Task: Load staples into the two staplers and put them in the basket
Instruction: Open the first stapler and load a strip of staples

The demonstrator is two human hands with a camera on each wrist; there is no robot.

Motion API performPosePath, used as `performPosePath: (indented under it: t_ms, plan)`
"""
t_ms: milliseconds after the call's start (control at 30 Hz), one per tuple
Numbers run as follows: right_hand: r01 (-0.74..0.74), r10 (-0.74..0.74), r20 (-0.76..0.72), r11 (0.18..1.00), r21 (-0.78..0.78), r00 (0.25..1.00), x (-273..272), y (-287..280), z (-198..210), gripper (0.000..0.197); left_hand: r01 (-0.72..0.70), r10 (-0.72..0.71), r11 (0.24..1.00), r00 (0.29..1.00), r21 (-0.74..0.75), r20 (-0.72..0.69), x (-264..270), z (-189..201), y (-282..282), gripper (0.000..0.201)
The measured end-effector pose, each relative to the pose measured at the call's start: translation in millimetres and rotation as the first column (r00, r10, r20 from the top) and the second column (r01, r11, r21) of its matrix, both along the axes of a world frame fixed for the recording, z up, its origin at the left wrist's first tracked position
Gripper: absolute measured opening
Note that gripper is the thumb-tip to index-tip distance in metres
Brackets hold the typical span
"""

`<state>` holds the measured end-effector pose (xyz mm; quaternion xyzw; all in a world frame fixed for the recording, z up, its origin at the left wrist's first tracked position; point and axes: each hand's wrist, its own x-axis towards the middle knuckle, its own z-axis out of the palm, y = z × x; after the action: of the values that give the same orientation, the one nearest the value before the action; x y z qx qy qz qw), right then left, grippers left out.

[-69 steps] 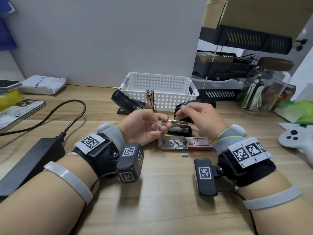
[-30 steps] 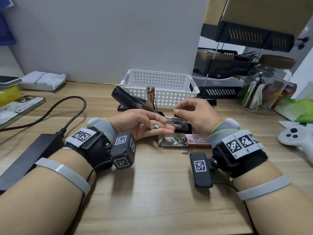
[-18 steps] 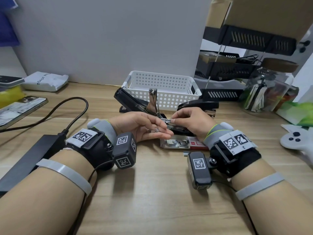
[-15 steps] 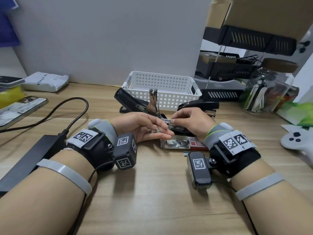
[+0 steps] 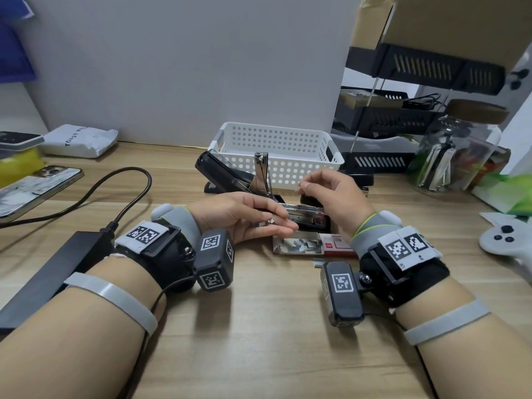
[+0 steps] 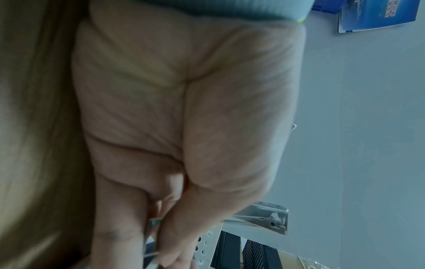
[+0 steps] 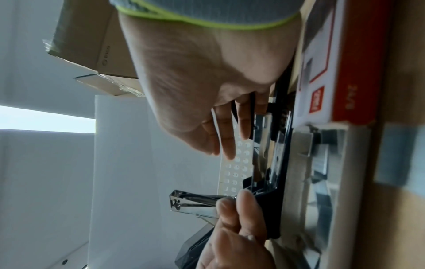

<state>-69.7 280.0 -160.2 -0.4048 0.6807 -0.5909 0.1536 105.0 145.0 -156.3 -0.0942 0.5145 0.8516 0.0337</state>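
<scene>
An open black stapler (image 5: 221, 174) lies in front of the white basket (image 5: 288, 171), its lid tilted back and its metal pusher (image 5: 260, 174) upright. My left hand (image 5: 270, 221) pinches loose staples (image 5: 263, 223) between thumb and fingers, with the fingertips at the stapler's magazine (image 5: 305, 210). My right hand (image 5: 301, 185) hovers above the magazine with loosely curled fingers; the right wrist view shows nothing between its fingers (image 7: 227, 152). The second stapler (image 5: 359, 180), black and closed, lies behind my right hand. A staple box (image 5: 336, 244) with its open tray (image 5: 296, 244) sits just in front.
A black power brick (image 5: 51, 266) with its cable (image 5: 121, 191), a phone (image 5: 34, 188) and a white bag (image 5: 80, 139) lie to the left. A glass jar (image 5: 457, 156), a white controller (image 5: 506, 240) and a black rack (image 5: 403, 119) stand to the right. A stray staple piece (image 5: 318, 263) lies on the table.
My right hand, at the magazine half a second ago, has lifted up and slightly right, away from it. The left hand has stayed at the stapler.
</scene>
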Motion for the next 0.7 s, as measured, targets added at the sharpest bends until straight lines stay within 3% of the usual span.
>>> performPosePath:
  t_ms: [300, 533, 600, 700]
  plan:
    - [-0.067, 0.087, -0.088, 0.975, 0.212, 0.992, 8, 7, 4, 0.024, -0.013, 0.019, 0.995, 0.998, -0.102, 0.066, -2, 2, -3, 0.023]
    - [0.002, 0.017, -0.121, 0.988, 0.154, 0.993, 7, 12, 10, 0.023, 0.017, -0.004, 0.971, 0.998, -0.238, 0.057, -2, 1, -7, 0.019]
    - [-0.031, 0.046, -0.118, 0.992, 0.121, 0.992, 10, 11, 12, 0.021, 0.023, -0.013, 0.97, 0.999, -0.241, 0.045, -3, 0, -8, 0.021]
    - [-0.1, 0.127, -0.115, 0.972, 0.214, 0.985, 17, 7, 12, 0.023, 0.031, -0.023, 0.971, 0.999, -0.235, 0.034, -4, -2, -10, 0.021]
